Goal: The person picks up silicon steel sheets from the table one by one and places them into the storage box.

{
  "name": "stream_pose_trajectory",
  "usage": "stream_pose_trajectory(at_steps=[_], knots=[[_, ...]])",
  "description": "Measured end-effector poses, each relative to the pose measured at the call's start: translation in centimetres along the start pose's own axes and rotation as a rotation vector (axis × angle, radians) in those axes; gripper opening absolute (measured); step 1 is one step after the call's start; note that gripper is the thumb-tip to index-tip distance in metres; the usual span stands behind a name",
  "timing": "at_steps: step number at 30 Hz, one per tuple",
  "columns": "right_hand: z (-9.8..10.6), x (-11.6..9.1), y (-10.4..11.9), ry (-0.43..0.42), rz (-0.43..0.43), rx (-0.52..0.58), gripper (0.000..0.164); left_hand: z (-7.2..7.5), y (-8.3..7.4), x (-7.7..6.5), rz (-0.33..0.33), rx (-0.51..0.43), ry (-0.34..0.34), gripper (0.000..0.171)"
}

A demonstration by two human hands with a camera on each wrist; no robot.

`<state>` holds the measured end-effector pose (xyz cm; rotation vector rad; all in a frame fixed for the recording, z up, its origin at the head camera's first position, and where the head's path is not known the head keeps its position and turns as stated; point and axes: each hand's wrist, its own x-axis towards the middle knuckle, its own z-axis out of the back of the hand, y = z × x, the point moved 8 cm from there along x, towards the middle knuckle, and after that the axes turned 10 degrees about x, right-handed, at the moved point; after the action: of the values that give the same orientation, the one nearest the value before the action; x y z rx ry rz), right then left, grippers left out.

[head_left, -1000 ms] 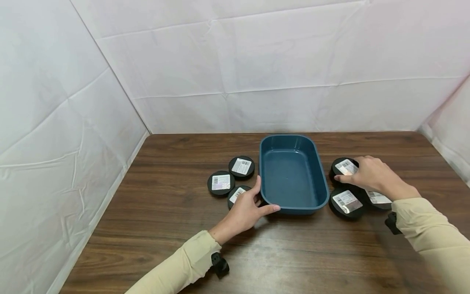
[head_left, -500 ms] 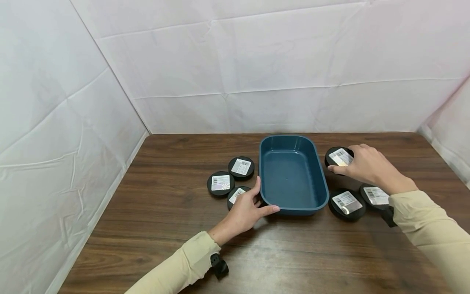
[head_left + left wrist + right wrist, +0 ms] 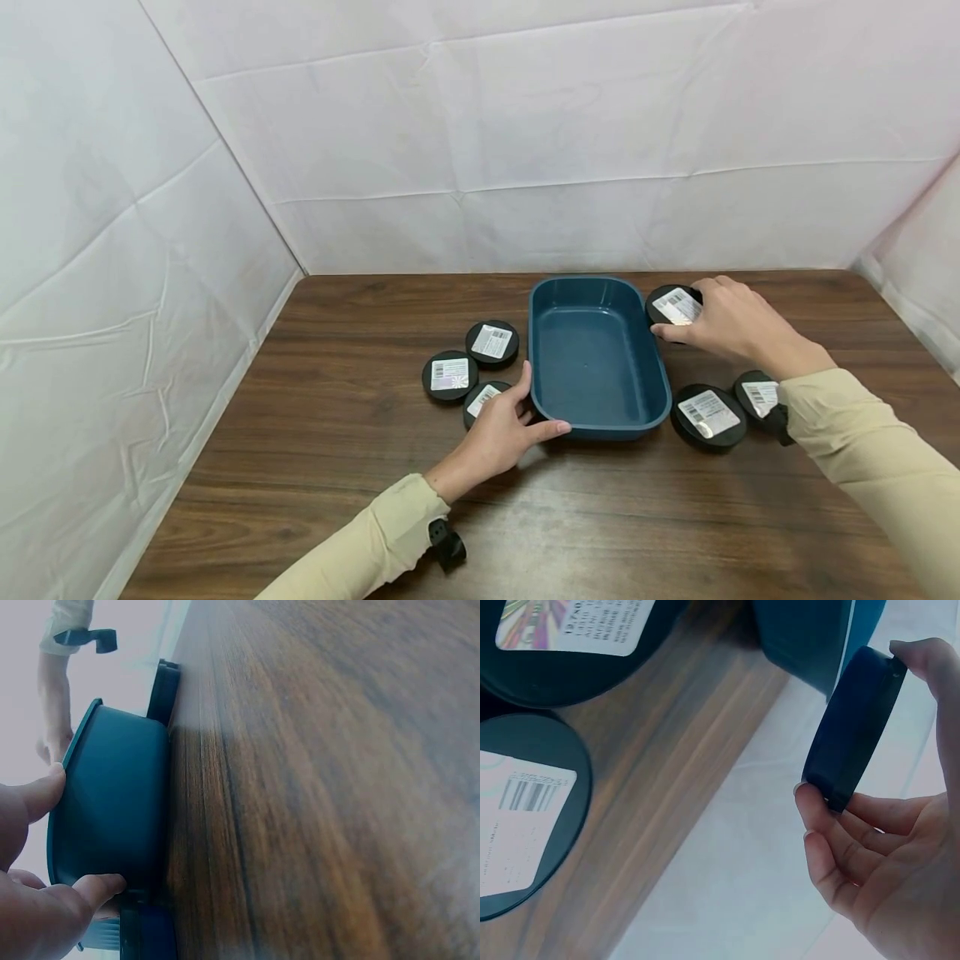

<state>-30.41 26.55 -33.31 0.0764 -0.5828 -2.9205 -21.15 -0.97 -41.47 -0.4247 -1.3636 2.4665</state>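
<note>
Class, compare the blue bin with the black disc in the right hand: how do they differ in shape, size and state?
The blue bin is rectangular with rounded corners; the black disc is round.
The blue bin is much larger than the black disc.
The blue bin stands on the table; the black disc is pinched in the right hand.
Both are touched by hands.
</note>
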Motion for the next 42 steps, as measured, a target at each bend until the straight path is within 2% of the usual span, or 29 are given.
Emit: stream_pose_trajectory(at_steps=[14,32,39,42], knots=[[-0.1,0.6,1.7,-0.023,0.018,0.053,0.102,-0.3,0.2,-0.1,0.009,-0.076,0.016,0.099],[-1.0,2.1,4.6,-0.002,0.027,0.091,0.095,-0.2,0.0,-0.3,-0.001,-0.068,0.016,0.099],[-1.3,2.6,5.8,0.005,0.027,0.106,0.082,-0.3,0.0,-0.3,0.006,-0.072,0.014,0.098],[-1.5,2.8,6.4,0.022,0.029,0.105,0.081,-0.2,0.0,-0.2,0.009,-0.062,0.007,0.098]])
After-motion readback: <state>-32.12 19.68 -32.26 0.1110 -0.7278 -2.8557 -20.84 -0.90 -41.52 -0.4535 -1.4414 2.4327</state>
